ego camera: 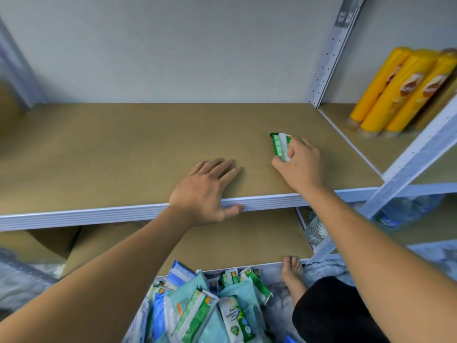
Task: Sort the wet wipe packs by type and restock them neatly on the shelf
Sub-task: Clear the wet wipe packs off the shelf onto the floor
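Right hand [300, 164] grips green wipe pack [278, 142] on shelf [123, 149]
Left hand [207, 189] lies flat, fingers straight, on its edge

You are reaching both bare forearms up from the lower corners of the frame toward its middle. Your left hand [207, 191] is lying palm down just left of centre, fingers straight and slightly spread, thumb tucking under the front lip of the shelf [99, 214]. Your right hand [300, 164], right of centre, is curling its fingers and thumb round a small green and white wet wipe pack [278, 143], knuckles facing up. Your bare foot [293, 276] is showing at lower right of centre.
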A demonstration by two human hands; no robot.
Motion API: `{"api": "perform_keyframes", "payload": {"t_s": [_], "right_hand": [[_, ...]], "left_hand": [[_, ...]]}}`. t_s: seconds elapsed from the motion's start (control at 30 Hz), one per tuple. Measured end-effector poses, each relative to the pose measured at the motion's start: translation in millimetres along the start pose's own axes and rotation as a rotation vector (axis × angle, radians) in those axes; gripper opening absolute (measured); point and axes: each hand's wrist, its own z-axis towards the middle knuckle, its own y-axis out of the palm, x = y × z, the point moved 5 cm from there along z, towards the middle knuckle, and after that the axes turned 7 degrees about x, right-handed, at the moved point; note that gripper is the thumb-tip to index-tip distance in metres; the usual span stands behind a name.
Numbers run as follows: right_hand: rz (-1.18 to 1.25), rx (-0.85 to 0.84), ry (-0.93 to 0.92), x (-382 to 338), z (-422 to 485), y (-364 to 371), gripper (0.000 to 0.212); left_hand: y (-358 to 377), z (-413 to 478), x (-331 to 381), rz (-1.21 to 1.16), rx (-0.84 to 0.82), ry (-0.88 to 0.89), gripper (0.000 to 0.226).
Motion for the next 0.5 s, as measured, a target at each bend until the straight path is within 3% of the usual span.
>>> {"api": "perform_keyframes", "payload": {"t_s": [0.33, 0.5], "right_hand": [[0.071, 0.028, -0.051, -38, -112, -51, 0.028], [0.092, -0.076, 0.027, -32, -190, -34, 0.074]], "left_hand": [[-8, -33, 22, 0.041, -0.014, -0.101, 0.1], [-9, -78, 38, 0.036, 0.105, -0.081, 0.094]]}}
